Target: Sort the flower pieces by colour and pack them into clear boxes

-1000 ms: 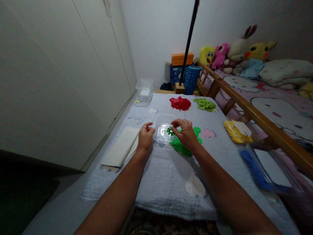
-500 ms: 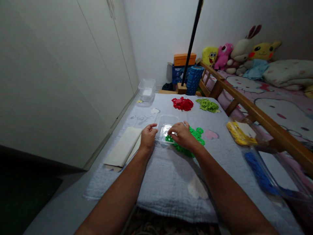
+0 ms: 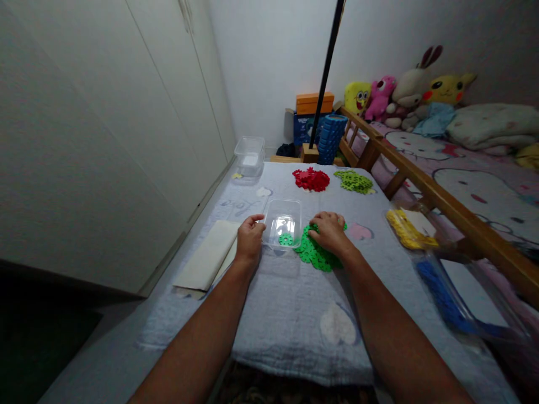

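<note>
My left hand [image 3: 251,238] pinches the left rim of a clear plastic container [image 3: 272,224], which stands on the cloth. One green interlocking disc [image 3: 286,239], round with notched edges, lies in its near part. To the right of the container is a loose pile of green interlocking discs [image 3: 315,255]. My right hand [image 3: 330,231] rests over the far side of this pile, its fingers bent down and closed onto the green pieces. The palm hides part of the pile, and how many discs the fingers grip cannot be made out.
Red pieces [image 3: 311,179] and light green pieces [image 3: 354,181] lie in heaps farther back. Stacked clear containers [image 3: 249,154] stand at the far left. A folded beige cloth or bag [image 3: 206,255] lies left. Containers of yellow pieces [image 3: 406,229] and blue pieces [image 3: 444,292] line the right edge.
My right hand has moved from over the container rightward to the green pile. The green disc it held now lies inside the container. My left hand stays on the rim.
</note>
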Action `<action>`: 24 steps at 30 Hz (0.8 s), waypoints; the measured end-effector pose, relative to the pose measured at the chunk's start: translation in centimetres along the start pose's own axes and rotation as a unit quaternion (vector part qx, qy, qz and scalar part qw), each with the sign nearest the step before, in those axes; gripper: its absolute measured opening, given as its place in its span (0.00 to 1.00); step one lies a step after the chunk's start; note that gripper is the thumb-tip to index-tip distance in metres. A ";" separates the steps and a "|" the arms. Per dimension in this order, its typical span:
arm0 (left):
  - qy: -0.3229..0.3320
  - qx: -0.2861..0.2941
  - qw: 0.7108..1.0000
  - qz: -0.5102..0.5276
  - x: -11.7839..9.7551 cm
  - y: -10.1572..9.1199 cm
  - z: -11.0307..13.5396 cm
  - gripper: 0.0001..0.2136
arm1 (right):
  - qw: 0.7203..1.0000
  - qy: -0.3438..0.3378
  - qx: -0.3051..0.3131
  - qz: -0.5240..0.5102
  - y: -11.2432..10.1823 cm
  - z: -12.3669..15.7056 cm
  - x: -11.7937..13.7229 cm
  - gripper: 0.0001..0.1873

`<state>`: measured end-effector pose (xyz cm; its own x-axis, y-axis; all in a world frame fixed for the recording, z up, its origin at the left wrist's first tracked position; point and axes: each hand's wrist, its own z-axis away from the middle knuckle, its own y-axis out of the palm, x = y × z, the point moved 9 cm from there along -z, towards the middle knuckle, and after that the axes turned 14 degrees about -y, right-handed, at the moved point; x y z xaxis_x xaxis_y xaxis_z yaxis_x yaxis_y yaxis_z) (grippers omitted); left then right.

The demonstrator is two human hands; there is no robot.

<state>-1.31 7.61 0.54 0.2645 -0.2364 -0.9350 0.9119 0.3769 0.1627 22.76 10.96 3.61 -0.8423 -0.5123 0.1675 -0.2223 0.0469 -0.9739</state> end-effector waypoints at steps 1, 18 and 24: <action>-0.004 0.000 1.000 0.002 0.0 0.0 0.0 0.18 | 1.000 0.002 0.000 0.003 0.1 0.0 0.0 0.12; -0.023 0.032 0.999 0.032 0.5 0.4 -0.7 0.19 | 0.970 -0.063 -0.143 -0.189 -5.3 -1.1 4.6 0.08; -0.016 0.033 0.999 0.037 0.4 0.4 -0.7 0.18 | 0.988 -0.131 0.027 -0.082 -2.6 -3.5 9.8 0.10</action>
<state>-1.11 8.31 0.02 0.3399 -0.2389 -0.9096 0.9084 0.3339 0.2518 13.34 8.82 8.29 -0.6396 -0.7137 0.2857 -0.3130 -0.0977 -0.9447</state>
